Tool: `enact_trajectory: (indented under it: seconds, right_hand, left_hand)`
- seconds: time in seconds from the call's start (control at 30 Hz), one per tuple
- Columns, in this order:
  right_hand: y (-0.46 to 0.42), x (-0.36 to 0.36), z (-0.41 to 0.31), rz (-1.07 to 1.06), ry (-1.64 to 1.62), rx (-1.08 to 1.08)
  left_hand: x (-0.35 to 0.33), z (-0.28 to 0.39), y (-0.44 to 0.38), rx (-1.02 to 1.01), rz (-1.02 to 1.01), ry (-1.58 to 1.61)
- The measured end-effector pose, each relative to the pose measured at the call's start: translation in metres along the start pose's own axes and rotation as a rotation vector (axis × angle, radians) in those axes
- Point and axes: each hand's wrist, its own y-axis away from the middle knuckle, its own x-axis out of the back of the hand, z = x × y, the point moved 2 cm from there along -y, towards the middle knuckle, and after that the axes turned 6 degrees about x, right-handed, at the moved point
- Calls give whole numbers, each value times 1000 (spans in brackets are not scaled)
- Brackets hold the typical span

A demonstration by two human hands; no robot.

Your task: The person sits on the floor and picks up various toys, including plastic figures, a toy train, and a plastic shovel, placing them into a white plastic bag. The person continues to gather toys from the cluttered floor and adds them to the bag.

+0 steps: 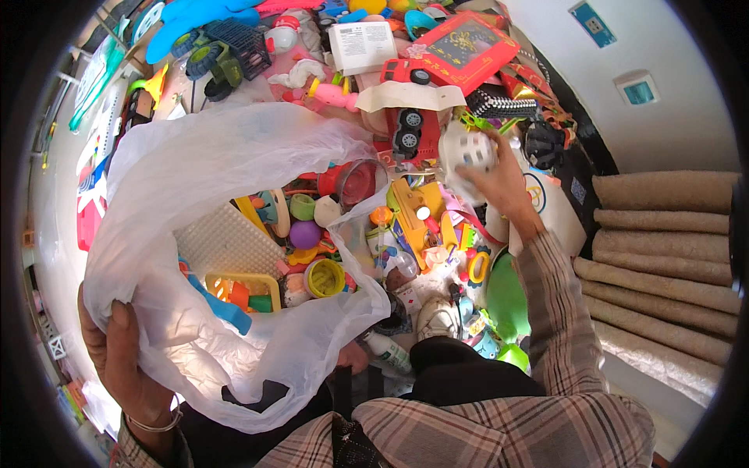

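My left hand (126, 351) grips the rim of a translucent white plastic bag (234, 134) at the lower left, with the bag's mouth wide. Inside the bag lie a white studded building plate (225, 243), a purple ball (305, 234), a yellow tub (325, 278), a yellow tray and other small toys. My right hand (497, 175) is at the upper right of the bag, its fingers around a slightly blurred white plastic item with square holes (468, 152). Beside that item, to the left, lies a toy part with black wheels (408, 131).
Toys cover the floor, among them a red drawing board (462, 50), a toy tractor (216, 64) and a green round piece (506, 298). A white bottle (389, 351) lies near my legs. Folded beige cushions (661, 222) and a wall with sockets (594, 24) border the right side.
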Motion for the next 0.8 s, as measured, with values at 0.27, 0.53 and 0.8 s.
enact_trajectory:
  seconds: [0.27,0.53,0.8]
  right_hand:
    - [11,-78,-112,-290,-38,398]
    - [-98,-89,6,338,474,387]
    - [-60,3,-47,-74,-911,-4]
  left_hand:
    - [-12,0,-5,10,30,-28]
    - [-17,-1,-7,-1,-33,-9]
    - [-5,1,-6,-25,32,-9]
